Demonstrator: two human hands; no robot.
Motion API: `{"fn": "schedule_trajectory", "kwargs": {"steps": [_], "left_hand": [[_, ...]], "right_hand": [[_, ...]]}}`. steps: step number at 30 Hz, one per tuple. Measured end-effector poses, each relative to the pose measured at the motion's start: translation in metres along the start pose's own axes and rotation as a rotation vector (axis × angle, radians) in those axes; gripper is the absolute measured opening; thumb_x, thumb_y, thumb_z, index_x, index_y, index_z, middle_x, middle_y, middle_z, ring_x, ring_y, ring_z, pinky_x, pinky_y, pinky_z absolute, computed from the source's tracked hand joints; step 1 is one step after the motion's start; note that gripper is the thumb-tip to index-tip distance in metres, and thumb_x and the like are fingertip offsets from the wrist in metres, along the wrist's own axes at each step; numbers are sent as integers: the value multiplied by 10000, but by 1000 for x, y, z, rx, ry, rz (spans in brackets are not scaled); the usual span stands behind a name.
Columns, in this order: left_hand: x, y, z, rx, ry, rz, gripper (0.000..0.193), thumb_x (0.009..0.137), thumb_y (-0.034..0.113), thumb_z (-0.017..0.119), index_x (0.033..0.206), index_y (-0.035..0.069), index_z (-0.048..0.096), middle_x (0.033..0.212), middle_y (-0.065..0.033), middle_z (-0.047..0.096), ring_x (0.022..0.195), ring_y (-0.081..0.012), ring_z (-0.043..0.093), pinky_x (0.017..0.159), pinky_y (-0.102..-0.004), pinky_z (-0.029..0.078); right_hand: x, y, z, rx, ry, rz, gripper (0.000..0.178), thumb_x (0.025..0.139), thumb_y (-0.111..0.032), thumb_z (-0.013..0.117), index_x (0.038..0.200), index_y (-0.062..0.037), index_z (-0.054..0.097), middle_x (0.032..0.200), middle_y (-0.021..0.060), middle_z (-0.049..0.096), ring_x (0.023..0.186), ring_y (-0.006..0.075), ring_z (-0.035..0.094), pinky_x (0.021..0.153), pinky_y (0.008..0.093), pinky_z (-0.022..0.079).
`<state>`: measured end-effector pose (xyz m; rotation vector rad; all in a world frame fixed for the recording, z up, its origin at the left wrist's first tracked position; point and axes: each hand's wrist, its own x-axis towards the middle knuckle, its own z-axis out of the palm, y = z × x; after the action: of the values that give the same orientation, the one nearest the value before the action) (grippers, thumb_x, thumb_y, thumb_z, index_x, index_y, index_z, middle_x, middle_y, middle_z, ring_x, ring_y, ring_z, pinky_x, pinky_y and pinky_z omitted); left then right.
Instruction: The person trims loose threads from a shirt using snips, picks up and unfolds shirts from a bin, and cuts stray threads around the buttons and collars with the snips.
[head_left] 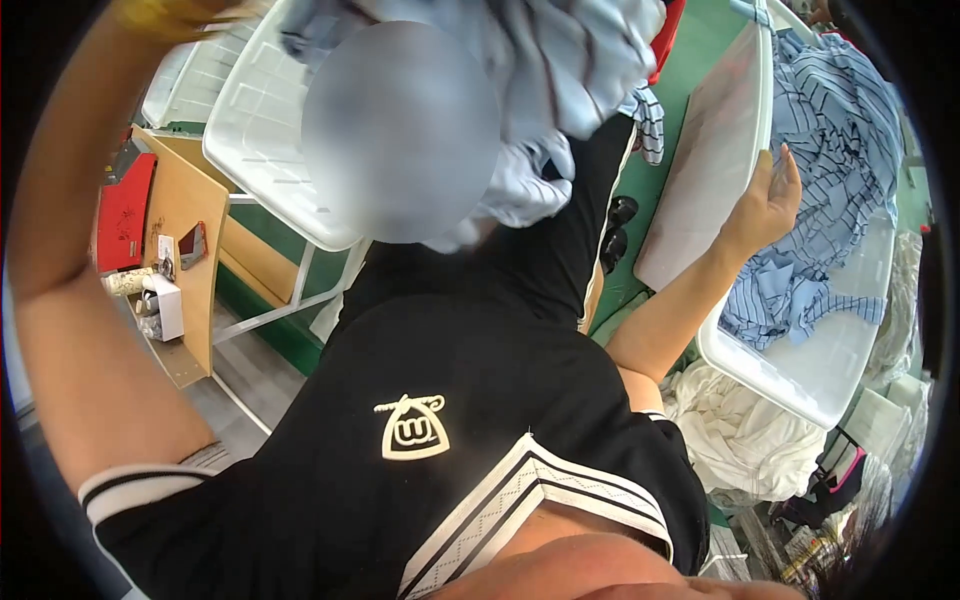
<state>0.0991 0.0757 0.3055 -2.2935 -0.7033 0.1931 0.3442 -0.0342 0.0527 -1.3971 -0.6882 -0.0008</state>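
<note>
My left hand is raised at the upper left edge, smeared by motion and mostly out of view, with a yellow blur beside it. Its fingers cannot be made out. Over my lap hangs a light blue garment with dark stripes; a round blurred patch hides part of it. On the right, my right hand is lifted at the rim of a white plastic bin, fingers stretched upward, with nothing visible in them. A tan covering shows on one fingertip. Crumpled blue striped cloth fills much of that bin.
Another white tub stands at the left, beside a wooden shelf unit with a red box and small items. Cream cloth is heaped below the right bin. Green floor shows between the bins.
</note>
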Motion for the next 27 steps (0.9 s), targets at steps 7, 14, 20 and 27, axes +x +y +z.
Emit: {"fn": "schedule_trajectory", "kwargs": {"steps": [7, 14, 20, 27], "left_hand": [[17, 149, 48, -449, -108, 323, 176, 745, 151, 659, 897, 105, 735, 919, -51, 714, 926, -233, 676, 676, -391, 533], [-13, 248, 119, -587, 46, 303, 146, 787, 149, 612, 839, 86, 733, 809, -58, 668, 757, -233, 685, 545, -391, 511], [-36, 220, 128, -943, 506, 350, 94, 799, 181, 606, 790, 91, 579, 767, -54, 527, 590, -208, 617, 492, -340, 468], [-57, 64, 198, -636, 920, -40, 279, 858, 260, 619, 1072, 81, 635, 1138, -97, 640, 981, -300, 612, 849, -423, 494]], "right_hand": [[-10, 0, -6, 62, -39, -42, 287, 864, -48, 673, 1132, 39, 618, 607, -96, 400, 541, -10, 323, 490, 164, 247], [-31, -17, 11, 262, -296, 179, 311, 884, -110, 678, 1180, -28, 626, 706, -103, 444, 569, -16, 294, 488, 176, 198], [-34, -9, 58, 256, -615, 380, 353, 878, -167, 688, 1178, 3, 614, 833, -28, 585, 721, 31, 484, 641, 188, 392], [-61, 28, 81, 38, -791, 306, 347, 753, -140, 762, 1055, 13, 687, 729, -48, 576, 613, 32, 442, 535, 202, 357]]}}
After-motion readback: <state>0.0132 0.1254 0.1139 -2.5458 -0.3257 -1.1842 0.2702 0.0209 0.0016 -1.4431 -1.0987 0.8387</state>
